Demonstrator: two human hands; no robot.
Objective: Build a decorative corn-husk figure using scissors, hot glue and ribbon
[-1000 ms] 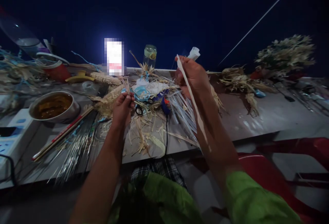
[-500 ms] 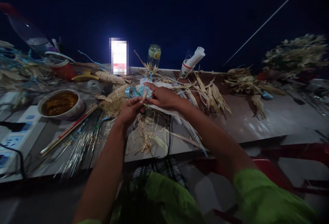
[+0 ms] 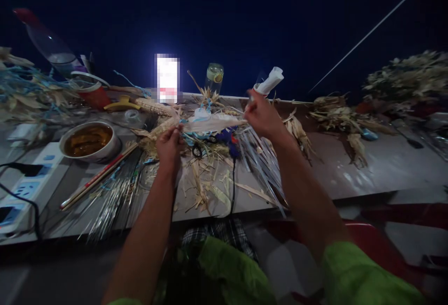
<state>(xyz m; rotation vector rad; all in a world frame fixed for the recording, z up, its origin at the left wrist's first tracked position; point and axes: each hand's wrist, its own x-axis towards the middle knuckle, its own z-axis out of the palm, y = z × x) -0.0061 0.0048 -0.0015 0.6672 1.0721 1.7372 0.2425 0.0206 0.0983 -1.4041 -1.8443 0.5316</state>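
A pale dried corn husk [image 3: 214, 124] is stretched flat and level between my two hands above the cluttered table. My left hand [image 3: 170, 143] is closed, pinching its left end between thumb and fingers. At the other end my right hand [image 3: 263, 114] is closed on the husk's narrow tip, with some fingers curled. Below the husk, partly covered, lies a blue glue gun [image 3: 227, 136] with a red part and a black cord. Clear glue sticks [image 3: 261, 162] are spread under my right forearm. Torn husk scraps [image 3: 201, 186] are scattered between my arms.
To the left stand a bowl of brown liquid [image 3: 89, 141], a power strip [image 3: 31, 188] and a bundle of thin wires [image 3: 114, 202]. Corn cobs [image 3: 156, 107], a lit screen [image 3: 167, 78], a jar [image 3: 214, 77] and a cup with rolled paper [image 3: 269, 83] line the back.
My hands were close together on the husk; now my right hand has moved right and the husk is stretched out between them. The glue gun and glue sticks have come into clearer view.
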